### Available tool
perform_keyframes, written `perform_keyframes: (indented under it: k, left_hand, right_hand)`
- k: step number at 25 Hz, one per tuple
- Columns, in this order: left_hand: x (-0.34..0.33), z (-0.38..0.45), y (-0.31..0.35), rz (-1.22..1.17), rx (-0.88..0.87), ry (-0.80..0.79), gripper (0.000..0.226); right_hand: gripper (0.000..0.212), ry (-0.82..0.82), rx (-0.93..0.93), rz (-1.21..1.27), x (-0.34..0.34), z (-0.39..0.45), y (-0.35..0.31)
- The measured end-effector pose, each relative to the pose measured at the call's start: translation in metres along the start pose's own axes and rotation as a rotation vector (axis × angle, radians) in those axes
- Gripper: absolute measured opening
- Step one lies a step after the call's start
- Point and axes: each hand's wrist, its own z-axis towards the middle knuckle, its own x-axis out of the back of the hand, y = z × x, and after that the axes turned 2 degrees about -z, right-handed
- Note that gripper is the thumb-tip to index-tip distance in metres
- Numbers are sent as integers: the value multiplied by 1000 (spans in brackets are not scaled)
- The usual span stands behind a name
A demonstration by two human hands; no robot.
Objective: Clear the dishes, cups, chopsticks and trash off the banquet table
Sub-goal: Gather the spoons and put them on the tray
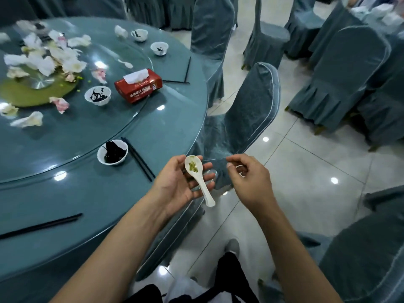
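Observation:
A white ceramic spoon (197, 178) with green food bits in its bowl lies across the straight fingers of my left hand (177, 182), palm up, just past the table's near edge. My right hand (249, 180) hovers to the right of the spoon with its fingers curled; a bit of white shows between them, and I cannot tell whether it is a held thing. On the round blue table (91, 197) stand a white bowl (112, 152) with dark residue and black chopsticks (137, 158) beside it. Another chopstick pair (41, 226) lies near left.
A glass turntable (131, 119) carries a red tissue box (138, 85), a dirty bowl (98, 96), crumpled napkins (43, 57) and a green mat. Two more bowls (159, 48) and chopsticks (187, 69) sit far right. Covered chairs (247, 110) crowd the table edge and the tiled floor.

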Motion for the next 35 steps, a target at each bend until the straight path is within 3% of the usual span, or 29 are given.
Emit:
perform_keyframes:
  k: [11, 26, 35]
  left_hand:
    - [-124, 104, -8, -113, -71, 101, 43]
    - [-286, 246, -19, -13, -19, 12, 45]
    - [-376, 359, 12, -17, -20, -33, 43]
  right_hand:
    - [13, -161, 75, 6, 77, 156, 61]
    - [12, -3, -22, 30, 192, 295, 165]
    - [13, -20, -42, -58, 241, 424, 202]
